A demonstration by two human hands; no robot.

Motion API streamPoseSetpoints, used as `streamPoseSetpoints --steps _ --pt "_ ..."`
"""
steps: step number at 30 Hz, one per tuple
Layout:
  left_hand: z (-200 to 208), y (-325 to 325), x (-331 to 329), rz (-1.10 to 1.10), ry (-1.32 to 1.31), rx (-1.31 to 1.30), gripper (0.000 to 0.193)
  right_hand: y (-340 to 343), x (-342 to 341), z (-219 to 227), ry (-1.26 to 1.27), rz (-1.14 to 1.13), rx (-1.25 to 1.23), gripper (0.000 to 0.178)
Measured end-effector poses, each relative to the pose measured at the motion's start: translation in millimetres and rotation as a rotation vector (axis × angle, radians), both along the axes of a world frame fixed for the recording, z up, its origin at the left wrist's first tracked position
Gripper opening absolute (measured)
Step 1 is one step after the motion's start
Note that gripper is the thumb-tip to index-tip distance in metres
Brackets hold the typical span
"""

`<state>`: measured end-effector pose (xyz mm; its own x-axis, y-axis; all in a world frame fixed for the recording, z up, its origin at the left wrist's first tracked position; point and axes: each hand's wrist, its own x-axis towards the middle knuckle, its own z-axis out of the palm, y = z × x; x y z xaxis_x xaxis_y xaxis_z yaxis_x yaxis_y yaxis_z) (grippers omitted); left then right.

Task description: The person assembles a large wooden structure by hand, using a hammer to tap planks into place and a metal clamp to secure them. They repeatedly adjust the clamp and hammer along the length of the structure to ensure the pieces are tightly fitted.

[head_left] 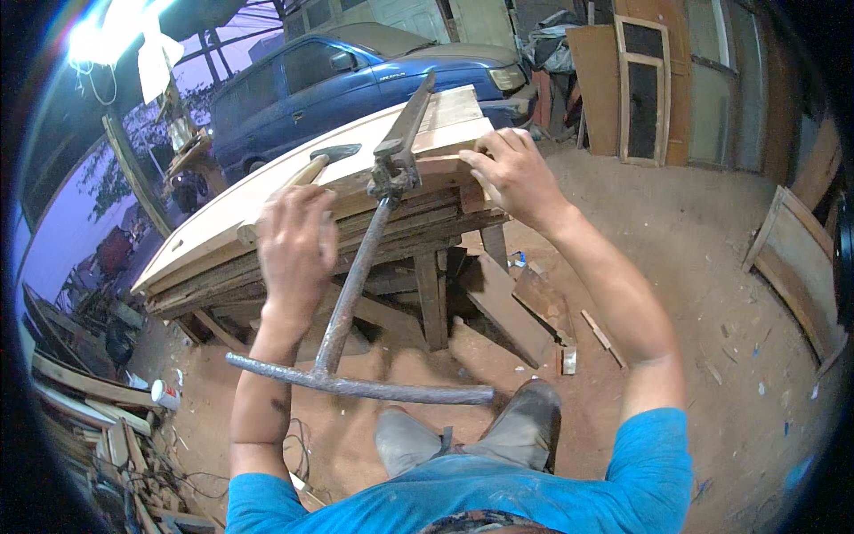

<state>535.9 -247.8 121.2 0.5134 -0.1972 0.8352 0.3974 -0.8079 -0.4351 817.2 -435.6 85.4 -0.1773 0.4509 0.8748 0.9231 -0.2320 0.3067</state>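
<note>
A pale wooden panel [222, 209] lies on the bench, and a long metal bar clamp [405, 125] with a screw and T-shaped handle [356, 385] sits across it, the handle jutting toward me. My left hand [298, 236] is blurred over the near edge of the panel. It overlaps the wooden handle of a hammer [341, 151] lying on the panel; whether it grips the handle is unclear. To the right of the clamp jaw, my right hand [516, 178] is closed at the panel's corner, thumb and fingers on a thin wooden strip [440, 160] along the edge.
The rough wooden bench [431, 294] stands before my legs, with scrap boards [494, 307] beneath it. A blue van [329, 84] is parked behind. Framed panels [642, 98] lean at the back right. Wood offcuts [120, 445] and a white container [165, 393] lie at left.
</note>
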Motion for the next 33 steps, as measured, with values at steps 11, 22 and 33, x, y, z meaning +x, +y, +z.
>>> streamPoseSetpoints --steps 11,22,33 --pt "-46 -5 78 -0.601 -0.082 -0.597 0.064 4 -2 7 -0.01 0.007 -0.06 0.033" --pt "-70 21 59 -0.878 -0.168 -0.053 0.064 5 -2 5 0.004 0.052 -0.037 0.031" --pt "-27 -1 26 -0.977 0.058 -0.077 0.037 4 6 1 -0.019 0.058 -0.021 0.029"
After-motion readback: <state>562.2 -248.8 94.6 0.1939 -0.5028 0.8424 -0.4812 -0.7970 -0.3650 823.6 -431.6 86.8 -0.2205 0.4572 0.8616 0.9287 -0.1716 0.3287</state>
